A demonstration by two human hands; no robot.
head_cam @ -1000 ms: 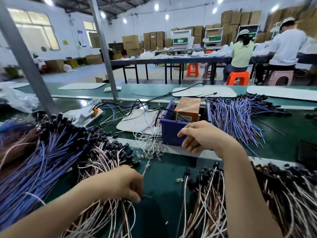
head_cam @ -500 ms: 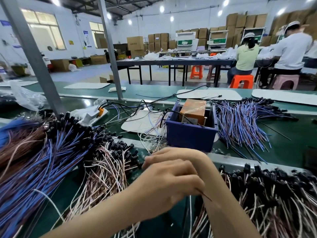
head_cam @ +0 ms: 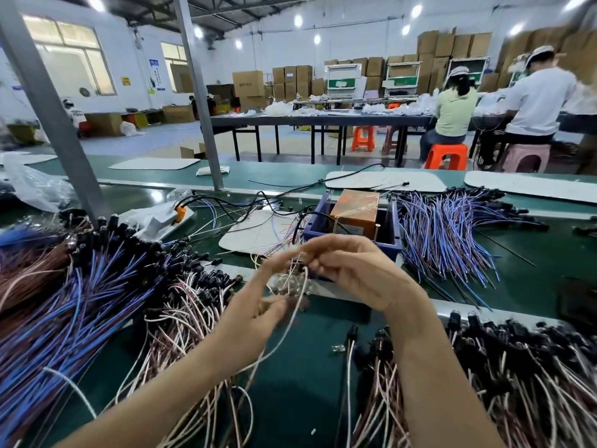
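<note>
the left hand is seen half open and blurred, its hold not to be told; just right of it a wire is pinched at its top by the right hand, a bin behind.

The wire hangs between the left hand and the right hand, above the table. Just behind the right hand stands a bin with a box in it. One wire heap lies left of the left hand, a second heap right of the bin, a third heap right of the right forearm
</note>
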